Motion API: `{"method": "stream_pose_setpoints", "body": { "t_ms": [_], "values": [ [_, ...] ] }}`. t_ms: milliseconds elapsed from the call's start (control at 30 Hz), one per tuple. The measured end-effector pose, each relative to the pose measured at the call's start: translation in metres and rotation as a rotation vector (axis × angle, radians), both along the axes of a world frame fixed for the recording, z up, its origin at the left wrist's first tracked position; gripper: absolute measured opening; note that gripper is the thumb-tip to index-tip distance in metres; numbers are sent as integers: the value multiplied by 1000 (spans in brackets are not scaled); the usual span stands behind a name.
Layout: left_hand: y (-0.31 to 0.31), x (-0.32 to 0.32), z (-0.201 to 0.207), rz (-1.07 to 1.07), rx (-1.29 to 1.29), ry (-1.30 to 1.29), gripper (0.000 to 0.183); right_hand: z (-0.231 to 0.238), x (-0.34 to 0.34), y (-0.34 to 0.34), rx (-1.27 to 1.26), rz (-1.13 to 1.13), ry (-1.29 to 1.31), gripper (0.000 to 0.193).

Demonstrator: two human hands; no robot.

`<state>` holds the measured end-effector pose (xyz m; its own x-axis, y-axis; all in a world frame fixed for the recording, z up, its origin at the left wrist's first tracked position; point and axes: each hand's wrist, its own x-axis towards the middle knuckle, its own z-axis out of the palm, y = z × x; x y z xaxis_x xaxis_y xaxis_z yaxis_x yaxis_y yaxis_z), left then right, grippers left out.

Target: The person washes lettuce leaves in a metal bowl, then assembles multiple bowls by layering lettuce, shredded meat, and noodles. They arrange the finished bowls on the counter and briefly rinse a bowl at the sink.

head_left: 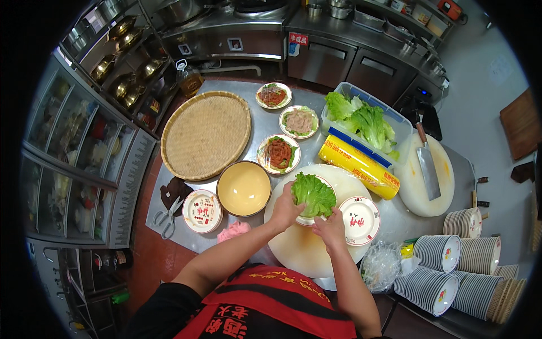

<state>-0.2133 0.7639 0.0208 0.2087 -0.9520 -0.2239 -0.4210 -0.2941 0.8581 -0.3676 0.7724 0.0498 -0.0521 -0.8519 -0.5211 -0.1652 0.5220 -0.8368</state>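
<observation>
A green lettuce leaf (314, 193) lies over a white plate (305, 221), whose rim shows around it. My left hand (287, 208) holds the leaf's left edge, fingers curled against it. At the lower right edge of the leaf, my right hand (331, 227) pinches it between fingers and thumb. Under the plate is a round white cutting board (291, 246). Just right of my right hand sits another plate (361, 220) with red markings. A clear plastic bin (403, 121) of lettuce stands beyond, behind a yellow roll of film (359, 165).
Left of the board are a cream bowl (244, 188), a woven tray (205, 135), stacked plates (202, 211) and scissors (167, 218). Three filled plates, one with reddish meat (279, 153), stand farther back. A cleaver (429, 169) lies on another board (415, 195); plate stacks (437, 254) stand right.
</observation>
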Motion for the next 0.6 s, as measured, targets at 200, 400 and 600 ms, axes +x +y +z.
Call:
{"method": "stream_pose_setpoints", "body": {
  "t_ms": [200, 400, 600],
  "values": [
    [18, 1, 20, -32, -66, -176, 76, 6, -21, 0, -656, 352, 591, 33],
    [11, 20, 22, -202, -348, -349, 43, -1, -11, -16, -924, 674, 862, 26],
    [7, 22, -7, -368, -372, -363, 17, -11, -18, -28, -883, 786, 781, 16]
  ]
}}
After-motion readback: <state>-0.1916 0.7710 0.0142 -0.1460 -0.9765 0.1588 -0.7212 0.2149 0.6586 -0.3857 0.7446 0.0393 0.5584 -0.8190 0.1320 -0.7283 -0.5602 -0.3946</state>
